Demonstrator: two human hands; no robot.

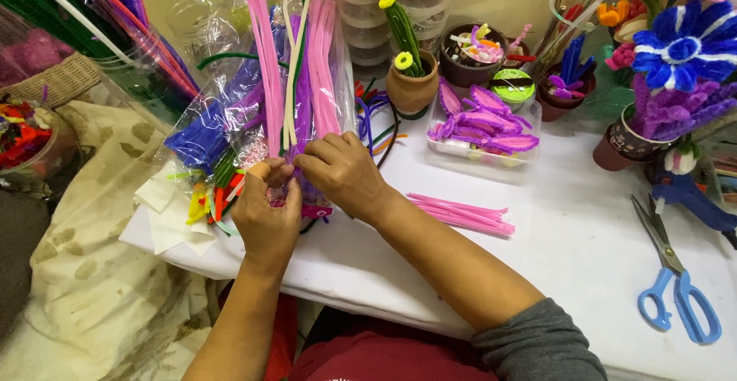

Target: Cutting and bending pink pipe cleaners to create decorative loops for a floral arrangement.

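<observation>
At frame centre, pink pipe cleaners [270, 82] are pinched at their base by the left hand [267, 212] and right hand [342, 170], fingers curled closed.

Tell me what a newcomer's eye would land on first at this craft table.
First, the two hands at the centre: the left hand and right hand pinch a tall bundle of pink pipe cleaners standing upright between them. At the top right a big blue and white pipe-cleaner flower stands out. Blue-handled scissors lie on the white table at the right, and loose pink stems lie just beyond the right forearm.
</observation>
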